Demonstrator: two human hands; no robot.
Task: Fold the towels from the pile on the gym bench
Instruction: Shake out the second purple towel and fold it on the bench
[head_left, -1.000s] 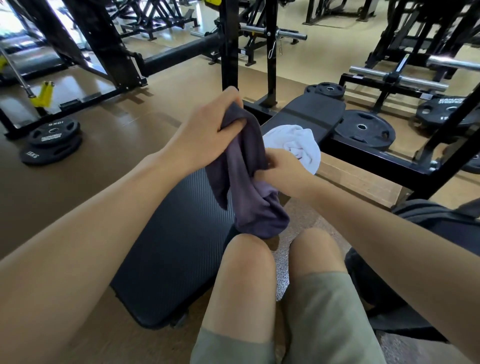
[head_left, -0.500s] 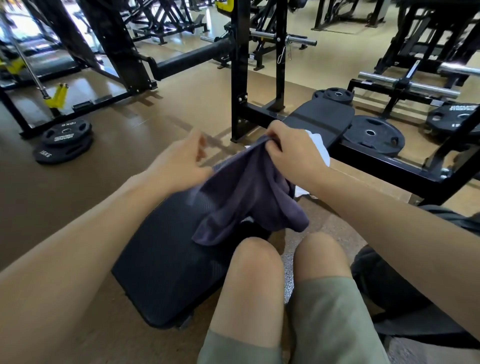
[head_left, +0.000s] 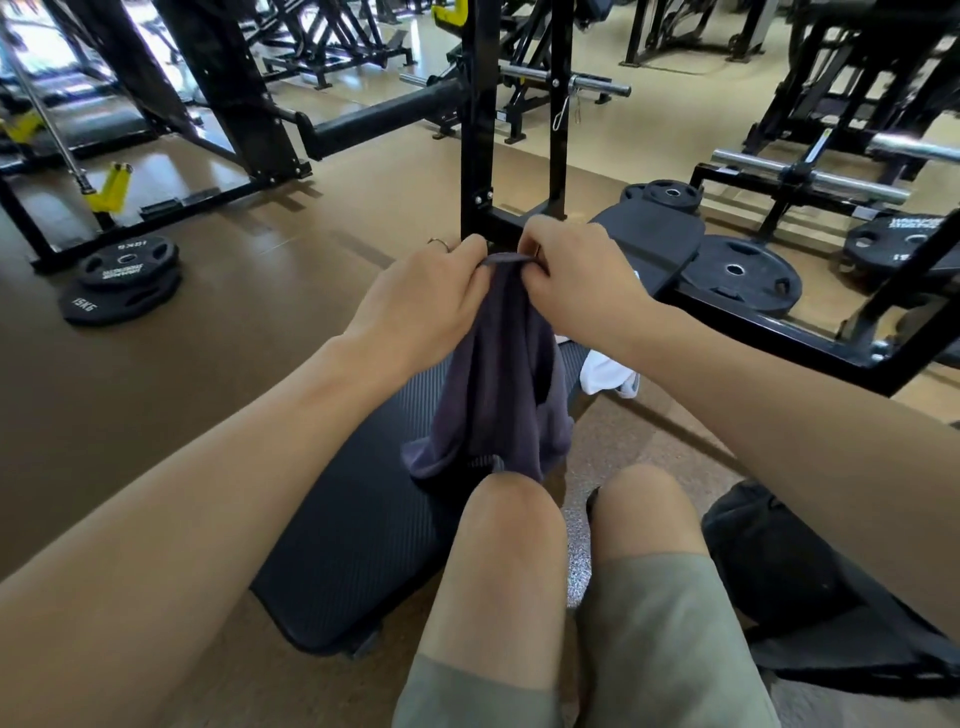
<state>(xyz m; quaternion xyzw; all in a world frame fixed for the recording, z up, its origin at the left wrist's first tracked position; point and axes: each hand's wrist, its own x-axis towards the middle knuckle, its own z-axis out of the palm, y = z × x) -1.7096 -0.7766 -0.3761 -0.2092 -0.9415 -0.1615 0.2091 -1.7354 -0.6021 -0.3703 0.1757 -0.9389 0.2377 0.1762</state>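
Your left hand (head_left: 426, 301) and your right hand (head_left: 576, 275) meet just above the near half of the gym bench (head_left: 358, 530), knuckles almost touching. Each one pinches the top edge of the purple towel (head_left: 493, 395) with curled fingers, the short stretch of hem showing between them. The towel hangs straight down from that grip in loose folds, and its lower end bunches on the bench pad right in front of your left knee.

One white towel (head_left: 605, 374) lies crumpled farther along the bench, at its right edge; your right forearm crosses in front of it and hides most of it, so you cannot tell whether more lie under it. That makes two towels in sight, one purple and one white.

Beyond the bench's far end stand two black rack uprights (head_left: 475, 119), directly behind your hands. Left of the bench, two weight plates (head_left: 124, 280) lie stacked on the brown floor. Right of the bench's far end, one large plate (head_left: 740, 273) lies flat beside a smaller one (head_left: 670, 193), with another plate (head_left: 898, 244) farther right. A black bag (head_left: 789, 577) sits on the floor to the right of the bench, beside your right knee.
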